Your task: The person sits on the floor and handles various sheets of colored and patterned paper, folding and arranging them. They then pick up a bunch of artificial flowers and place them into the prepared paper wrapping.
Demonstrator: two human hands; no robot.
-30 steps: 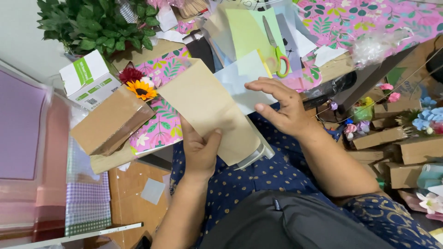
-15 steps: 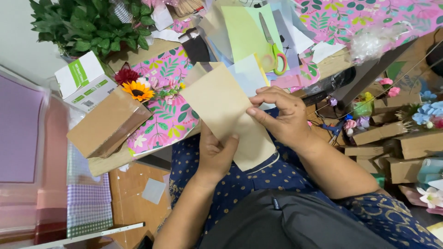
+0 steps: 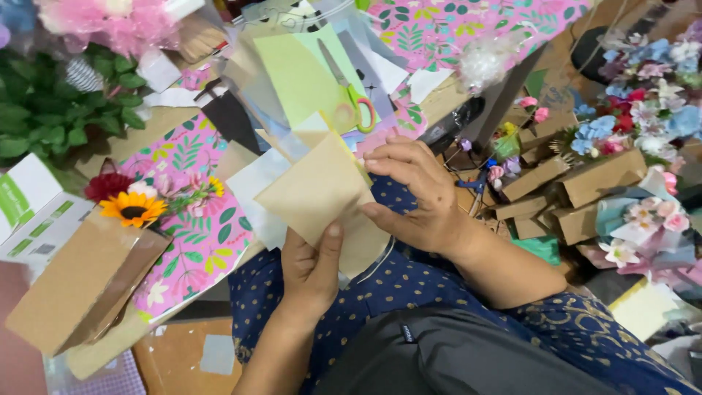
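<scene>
Both of my hands hold one sheet of plain tan kraft paper (image 3: 316, 192), folded into a rough diamond with a soft crease and one corner pointing up toward the worktop. It sits above my lap, over the navy dotted fabric (image 3: 380, 292). My left hand (image 3: 311, 267) grips its lower edge from beneath, thumb pressed flat on the front face, fingers closed behind it. My right hand (image 3: 417, 194) pinches the right edge, thumb under and fingers curled over the top, closed on the paper. A pale white sheet (image 3: 263, 197) shows just behind the tan one, touching it. Farther up lie pale green paper (image 3: 296, 77) and green-handled scissors (image 3: 355, 102). A brown cardboard box holding a sunflower (image 3: 134, 208) and a red bloom rests at left on pink floral wrapping paper (image 3: 205, 241).
</scene>
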